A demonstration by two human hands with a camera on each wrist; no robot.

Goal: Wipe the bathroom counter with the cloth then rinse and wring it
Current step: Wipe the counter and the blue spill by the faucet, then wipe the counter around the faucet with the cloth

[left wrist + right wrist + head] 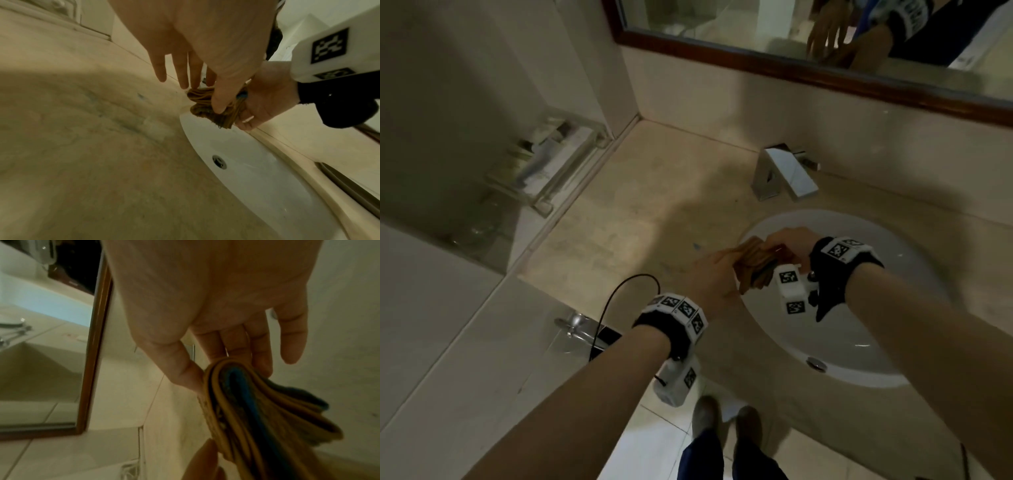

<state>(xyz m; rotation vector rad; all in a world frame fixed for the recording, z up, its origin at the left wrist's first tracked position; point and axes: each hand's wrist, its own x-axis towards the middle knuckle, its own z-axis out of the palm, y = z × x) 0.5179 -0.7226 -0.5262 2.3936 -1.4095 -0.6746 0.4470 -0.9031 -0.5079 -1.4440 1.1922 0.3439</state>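
A folded brown-orange cloth (pixel 753 263) with a blue layer inside hangs over the left rim of the white sink (pixel 859 342). Both hands hold it. My left hand (pixel 722 263) pinches its left end, thumb on top and straight fingers behind, as the left wrist view shows for the left hand (pixel 211 97) and cloth (pixel 205 113). My right hand (pixel 780 243) grips the other end between thumb and fingers; the right wrist view shows the right hand (pixel 230 378) on the cloth (pixel 257 418). The beige counter (pixel 637 212) lies to the left.
A square chrome faucet (pixel 784 174) stands behind the sink, no water visibly running. A glass shelf (pixel 544 168) with toiletries is fixed to the left wall. A wood-framed mirror (pixel 825 72) runs above the back wall. A chrome fixture (pixel 575 325) sits below the counter edge.
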